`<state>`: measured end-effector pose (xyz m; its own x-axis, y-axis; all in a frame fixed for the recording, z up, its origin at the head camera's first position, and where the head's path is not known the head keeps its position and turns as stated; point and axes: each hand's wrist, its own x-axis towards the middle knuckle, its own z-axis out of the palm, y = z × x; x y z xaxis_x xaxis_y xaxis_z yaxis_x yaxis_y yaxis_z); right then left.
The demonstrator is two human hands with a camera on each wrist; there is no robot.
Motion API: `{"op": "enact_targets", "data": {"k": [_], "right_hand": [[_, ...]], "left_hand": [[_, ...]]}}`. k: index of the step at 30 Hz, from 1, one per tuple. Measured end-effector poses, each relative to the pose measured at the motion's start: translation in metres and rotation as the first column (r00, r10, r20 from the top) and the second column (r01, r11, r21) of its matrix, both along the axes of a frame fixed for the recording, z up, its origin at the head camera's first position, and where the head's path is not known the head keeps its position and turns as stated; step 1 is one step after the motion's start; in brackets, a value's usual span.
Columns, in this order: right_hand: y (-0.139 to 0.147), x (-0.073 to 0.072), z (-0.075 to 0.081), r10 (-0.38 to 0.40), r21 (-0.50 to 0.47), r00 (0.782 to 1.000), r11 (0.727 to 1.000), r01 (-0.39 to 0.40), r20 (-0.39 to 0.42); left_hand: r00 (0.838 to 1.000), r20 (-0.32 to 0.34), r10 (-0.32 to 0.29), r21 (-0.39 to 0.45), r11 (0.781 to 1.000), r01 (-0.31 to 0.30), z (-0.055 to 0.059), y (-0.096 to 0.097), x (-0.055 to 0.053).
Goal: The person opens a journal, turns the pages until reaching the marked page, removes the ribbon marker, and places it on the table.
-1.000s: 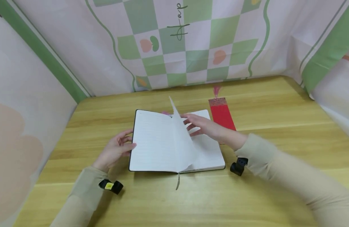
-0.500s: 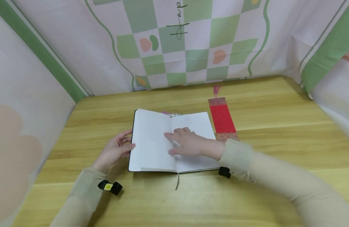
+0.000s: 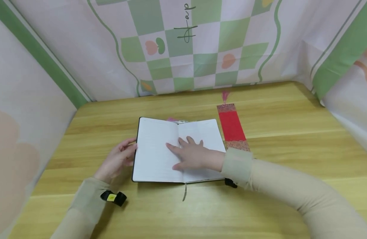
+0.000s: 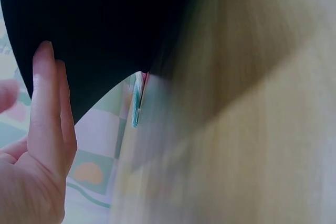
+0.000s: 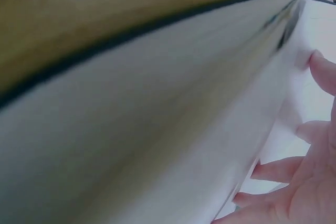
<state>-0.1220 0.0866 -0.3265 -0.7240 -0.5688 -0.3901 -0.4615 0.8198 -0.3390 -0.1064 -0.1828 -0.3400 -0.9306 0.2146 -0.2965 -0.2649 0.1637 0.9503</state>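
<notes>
An open notebook (image 3: 156, 149) with white lined pages and a black cover lies on the table. My left hand (image 3: 116, 159) grips its left edge, with the thumb at the page side. In the left wrist view, the fingers (image 4: 46, 114) lie against the underside of the black cover (image 4: 105, 19), which is raised off the table. My right hand (image 3: 192, 156) rests with spread fingers across the centre fold and the right page. The right wrist view shows its fingertips (image 5: 278, 169) on the page. A thin ribbon (image 3: 184, 192) hangs from the bottom of the spine.
A red bookmark (image 3: 232, 126) with a pink tassel (image 3: 225, 96) lies right of the notebook, its lower end partly behind the right sleeve. Another pink tassel (image 3: 171, 119) pokes out behind the notebook's top edge. Patterned cloth (image 3: 201, 43) stands around the wooden table (image 3: 183, 219).
My right hand has swept left, turning a raised page over onto the left side, and now rests at the fold. The left hand stays at the notebook's left edge.
</notes>
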Motion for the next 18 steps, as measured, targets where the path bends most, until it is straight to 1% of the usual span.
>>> {"op": "enact_targets", "data": {"k": [3, 5, 8, 10, 11, 14, 18], "right_hand": [[0.001, 0.000, 0.000, 0.007, 0.010, 1.000, 1.000, -0.007, -0.007], [0.001, -0.002, 0.001, 0.001, 0.007, 1.000, 1.000, -0.001, 0.008], [0.006, -0.008, 0.004, -0.002, -0.001, 1.000, 1.000, 0.002, 0.026], [0.012, -0.014, 0.005, -0.004, -0.011, 1.000, 1.000, 0.004, 0.019], [0.016, -0.016, 0.005, 0.000, -0.012, 1.000, 1.000, 0.001, 0.009], [0.030, -0.027, 0.003, 0.024, 0.011, 0.998, 1.000, -0.023, -0.055], [0.049, -0.043, -0.002, 0.023, 0.047, 0.992, 0.999, -0.017, -0.122]], "left_hand": [[1.000, -0.007, -0.005, -0.020, 1.000, 0.004, 0.002, 0.001, 0.000], [1.000, -0.014, -0.010, -0.037, 0.999, 0.009, 0.003, 0.002, 0.001], [1.000, -0.019, -0.011, -0.043, 0.999, 0.010, 0.002, 0.003, 0.001], [1.000, -0.015, -0.002, -0.044, 0.999, 0.001, 0.002, 0.004, 0.000], [1.000, -0.014, 0.003, -0.045, 0.999, -0.003, 0.002, 0.004, 0.000], [1.000, -0.016, 0.005, -0.050, 0.999, -0.006, 0.002, 0.005, 0.000], [1.000, -0.021, 0.001, -0.049, 0.999, -0.002, 0.003, 0.004, 0.000]]}}
